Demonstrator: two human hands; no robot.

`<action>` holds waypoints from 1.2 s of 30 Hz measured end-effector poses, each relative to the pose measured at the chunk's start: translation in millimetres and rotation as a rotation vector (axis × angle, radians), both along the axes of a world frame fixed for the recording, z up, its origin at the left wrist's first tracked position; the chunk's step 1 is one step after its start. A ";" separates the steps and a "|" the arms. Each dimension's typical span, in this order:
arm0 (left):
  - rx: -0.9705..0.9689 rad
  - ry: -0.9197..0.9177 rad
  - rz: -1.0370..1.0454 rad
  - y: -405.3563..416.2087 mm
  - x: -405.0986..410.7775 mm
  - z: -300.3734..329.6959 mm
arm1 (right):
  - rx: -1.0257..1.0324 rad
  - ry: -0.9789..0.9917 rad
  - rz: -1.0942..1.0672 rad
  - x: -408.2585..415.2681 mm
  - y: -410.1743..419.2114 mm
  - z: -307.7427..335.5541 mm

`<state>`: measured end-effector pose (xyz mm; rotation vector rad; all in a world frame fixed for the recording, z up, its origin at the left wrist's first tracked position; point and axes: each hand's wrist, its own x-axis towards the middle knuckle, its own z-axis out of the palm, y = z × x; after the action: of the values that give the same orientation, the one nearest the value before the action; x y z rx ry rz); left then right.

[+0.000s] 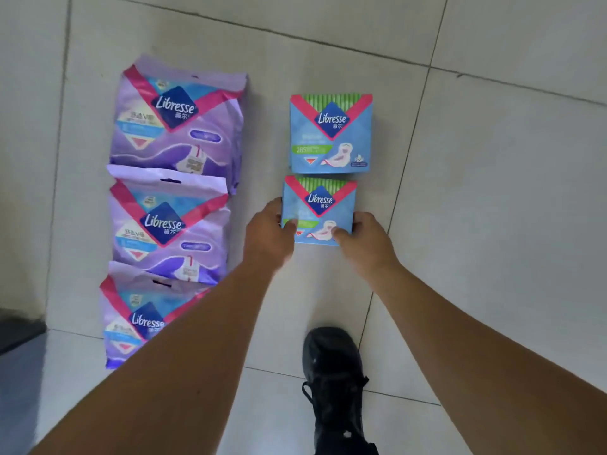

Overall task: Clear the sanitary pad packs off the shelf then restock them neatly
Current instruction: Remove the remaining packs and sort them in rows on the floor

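Observation:
Two small blue pad packs lie on the tiled floor, one behind the other. The far blue pack (331,134) lies alone. The near blue pack (320,205) is held from both sides: my left hand (271,233) grips its left edge and my right hand (363,238) grips its lower right corner, thumbs on its face. To the left, three large purple pad packs form a column: the far purple pack (179,126), the middle purple pack (169,228), and the near purple pack (134,323), partly hidden by my left forearm. No shelf is in view.
A black shoe (335,382) stands on the floor just below the blue packs. A dark object (16,330) shows at the left edge. Pale floor tiles (492,192) with dark grout lines fill the rest of the view.

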<state>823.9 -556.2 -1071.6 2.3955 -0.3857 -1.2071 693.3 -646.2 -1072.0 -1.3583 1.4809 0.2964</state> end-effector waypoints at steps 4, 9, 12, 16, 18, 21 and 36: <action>-0.064 -0.053 0.048 -5.1 -3.4 -15.8 | -0.066 0.037 0.001 -0.2 -1.1 -13.6; -0.235 -0.133 0.219 -16.0 3.0 -0.5 | -0.206 -0.094 -0.320 4.7 -29.5 10.1; -0.260 -0.020 0.142 -34.0 14.7 6.7 | -0.097 -0.234 -0.302 24.5 -51.7 14.9; -0.261 -0.019 0.102 -53.4 26.8 4.6 | -0.129 -0.174 -0.130 44.3 -60.2 13.4; -0.249 -0.060 0.108 -59.2 31.5 0.7 | -0.180 -0.134 -0.101 44.0 -64.0 8.2; -0.231 -0.040 0.110 -63.1 33.9 -0.3 | -0.180 -0.149 -0.101 36.3 -67.7 7.7; 0.117 0.124 0.034 -11.8 9.2 31.0 | -0.012 0.083 -0.044 2.4 -8.2 24.5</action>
<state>833.1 -568.0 -1040.6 2.3976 -0.2406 -1.3891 695.7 -654.4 -1047.6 -1.3347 1.5815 0.3188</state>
